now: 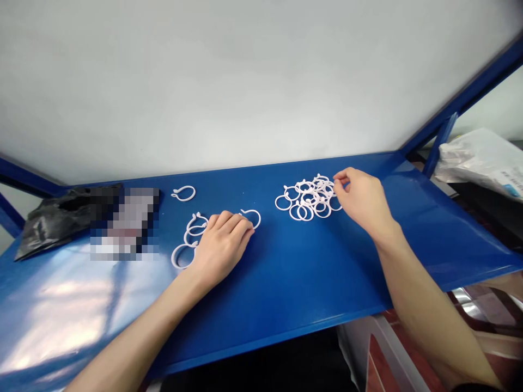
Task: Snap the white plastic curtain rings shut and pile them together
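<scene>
A heap of several white plastic rings lies on the blue shelf. My right hand reaches into the heap's right side, thumb and forefinger pinched on one ring there. My left hand rests palm down on the shelf with fingers together and slightly curled, its fingertips touching a single white ring. A small group of white rings lies just left of that hand. One more ring lies alone farther back.
A black plastic bag and a blurred-out object sit at the shelf's left. A white wall stands behind. A clear plastic package lies beyond the blue frame post at right. The shelf's front edge runs below my forearms.
</scene>
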`<state>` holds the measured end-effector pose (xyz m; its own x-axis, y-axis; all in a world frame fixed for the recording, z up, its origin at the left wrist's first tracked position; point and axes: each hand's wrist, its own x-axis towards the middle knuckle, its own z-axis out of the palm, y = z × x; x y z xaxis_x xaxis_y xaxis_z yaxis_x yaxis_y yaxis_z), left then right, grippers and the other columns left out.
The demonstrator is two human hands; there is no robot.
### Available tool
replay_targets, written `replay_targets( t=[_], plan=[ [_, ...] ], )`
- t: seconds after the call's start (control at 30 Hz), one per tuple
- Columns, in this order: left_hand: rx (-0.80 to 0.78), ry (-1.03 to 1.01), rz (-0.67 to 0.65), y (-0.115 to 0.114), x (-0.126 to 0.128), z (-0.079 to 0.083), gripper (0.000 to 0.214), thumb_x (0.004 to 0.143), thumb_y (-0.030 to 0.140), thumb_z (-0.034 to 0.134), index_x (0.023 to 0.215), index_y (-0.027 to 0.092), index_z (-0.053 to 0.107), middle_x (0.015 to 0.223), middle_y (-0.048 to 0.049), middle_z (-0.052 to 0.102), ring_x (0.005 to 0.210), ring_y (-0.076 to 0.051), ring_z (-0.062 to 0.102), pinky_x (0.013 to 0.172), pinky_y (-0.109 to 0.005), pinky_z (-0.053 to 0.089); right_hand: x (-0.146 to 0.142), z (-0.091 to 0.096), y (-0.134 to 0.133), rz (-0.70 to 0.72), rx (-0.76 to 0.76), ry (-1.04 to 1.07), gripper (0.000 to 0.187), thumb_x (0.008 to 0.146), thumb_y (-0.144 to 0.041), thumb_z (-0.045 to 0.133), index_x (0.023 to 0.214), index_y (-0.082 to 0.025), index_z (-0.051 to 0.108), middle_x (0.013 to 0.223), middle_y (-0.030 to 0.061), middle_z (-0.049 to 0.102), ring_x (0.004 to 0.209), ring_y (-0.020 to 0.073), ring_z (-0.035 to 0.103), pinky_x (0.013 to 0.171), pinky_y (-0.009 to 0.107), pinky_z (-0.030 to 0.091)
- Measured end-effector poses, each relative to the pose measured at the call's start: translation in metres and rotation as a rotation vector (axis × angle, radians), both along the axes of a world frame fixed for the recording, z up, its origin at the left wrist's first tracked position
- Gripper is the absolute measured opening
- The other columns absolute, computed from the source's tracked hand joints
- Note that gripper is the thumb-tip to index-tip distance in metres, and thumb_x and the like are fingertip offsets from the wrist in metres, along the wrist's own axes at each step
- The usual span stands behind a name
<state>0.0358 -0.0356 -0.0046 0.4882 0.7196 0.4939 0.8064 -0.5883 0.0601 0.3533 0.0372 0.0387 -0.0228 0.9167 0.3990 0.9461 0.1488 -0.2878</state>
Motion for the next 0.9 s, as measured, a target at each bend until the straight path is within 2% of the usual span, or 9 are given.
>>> replay_targets(
  t=[0.07, 0.13, 0.23, 0.33, 0.47, 0.6, 0.67, 0.77, 0.9],
  plan=[
    [0.036, -0.031, -0.056, -0.001, 0.001, 0.003, 0.007, 0.099, 0.019, 0.057, 0.096, 0.019, 0.064, 0.096, -0.0041, 0.073, 0.087, -0.021, 0.058, 0.076, -0.036, 0.041, -0.016, -0.002, -0.007, 0.109, 0.057, 0.098, 0.015, 0.093, -0.022, 0.058, 0.098, -0.017, 0.07, 0.091, 0.0079, 0.075, 0.077, 0.0204, 0.068, 0.074, 0.034, 0.052],
    [0.06, -0.056, -0.127, -0.003, 0.002, 0.005, 0.007, 0.098, 0.016, 0.058, 0.098, 0.019, 0.064, 0.099, -0.0037, 0.074, 0.088, -0.019, 0.059, 0.077, -0.035, 0.042, -0.035, -0.008, -0.017, 0.281, 0.048, 0.224, 0.015, 0.095, -0.027, 0.059, 0.1, -0.019, 0.07, 0.095, 0.0058, 0.074, 0.075, 0.017, 0.068, 0.072, 0.032, 0.054],
    [0.083, -0.05, -0.217, -0.006, 0.001, 0.007, 0.012, 0.099, 0.014, 0.055, 0.103, 0.02, 0.064, 0.106, -0.0038, 0.075, 0.089, -0.019, 0.06, 0.077, -0.035, 0.043, -0.063, -0.021, -0.034, 0.567, -0.137, 0.399, 0.023, 0.096, -0.034, 0.061, 0.114, -0.021, 0.066, 0.099, 0.004, 0.074, 0.074, 0.014, 0.068, 0.068, 0.028, 0.056],
    [0.083, -0.033, -0.281, -0.007, -0.002, 0.007, 0.02, 0.099, 0.011, 0.051, 0.108, 0.022, 0.066, 0.112, -0.0047, 0.075, 0.093, -0.02, 0.062, 0.08, -0.036, 0.045, -0.083, -0.034, -0.049, 0.703, -0.277, 0.532, 0.025, 0.097, -0.033, 0.061, 0.119, -0.022, 0.062, 0.094, 0.0018, 0.073, 0.073, 0.0124, 0.068, 0.066, 0.026, 0.057],
    [0.112, -0.031, -0.316, -0.008, -0.003, 0.005, 0.024, 0.097, 0.011, 0.054, 0.117, 0.022, 0.064, 0.118, -0.0068, 0.073, 0.098, -0.021, 0.063, 0.083, -0.036, 0.048, -0.091, -0.043, -0.055, 0.749, -0.231, 0.656, 0.026, 0.098, -0.025, 0.057, 0.124, -0.022, 0.058, 0.083, -0.0021, 0.068, 0.068, 0.0103, 0.067, 0.066, 0.024, 0.057],
    [0.146, -0.212, -0.123, -0.009, 0.001, 0.007, 0.026, 0.094, 0.022, 0.065, 0.12, 0.02, 0.061, 0.111, -0.0102, 0.07, 0.097, -0.022, 0.065, 0.084, -0.036, 0.052, -0.089, -0.042, -0.055, 0.743, -0.168, 0.685, 0.026, 0.098, -0.024, 0.056, 0.124, -0.024, 0.06, 0.08, -0.0037, 0.065, 0.065, 0.0093, 0.065, 0.064, 0.024, 0.057],
    [0.016, -0.297, -0.023, -0.009, 0.004, 0.008, 0.022, 0.096, 0.027, 0.062, 0.117, 0.02, 0.062, 0.104, -0.0082, 0.07, 0.092, -0.021, 0.066, 0.082, -0.035, 0.054, -0.089, -0.041, -0.056, 0.761, -0.143, 0.665, 0.026, 0.098, -0.024, 0.057, 0.123, -0.024, 0.061, 0.078, -0.0043, 0.065, 0.065, 0.0093, 0.065, 0.065, 0.024, 0.058],
    [-0.242, -0.378, -0.027, -0.007, 0.006, 0.008, 0.017, 0.102, 0.028, 0.052, 0.107, 0.02, 0.066, 0.092, -0.0033, 0.071, 0.081, -0.017, 0.065, 0.076, -0.029, 0.053, -0.09, -0.042, -0.06, 0.807, -0.138, 0.607, 0.026, 0.098, -0.022, 0.056, 0.123, -0.025, 0.064, 0.088, -0.0022, 0.071, 0.067, 0.0092, 0.065, 0.067, 0.024, 0.058],
    [-0.355, -0.45, -0.052, -0.007, 0.007, 0.006, 0.021, 0.102, 0.026, 0.05, 0.1, 0.02, 0.07, 0.085, -0.0022, 0.071, 0.074, -0.014, 0.063, 0.068, -0.025, 0.052, -0.091, -0.043, -0.064, 0.852, -0.155, 0.568, 0.025, 0.099, -0.02, 0.056, 0.121, -0.023, 0.066, 0.098, 0.0008, 0.075, 0.069, 0.0097, 0.067, 0.063, 0.023, 0.057]
  ],
)
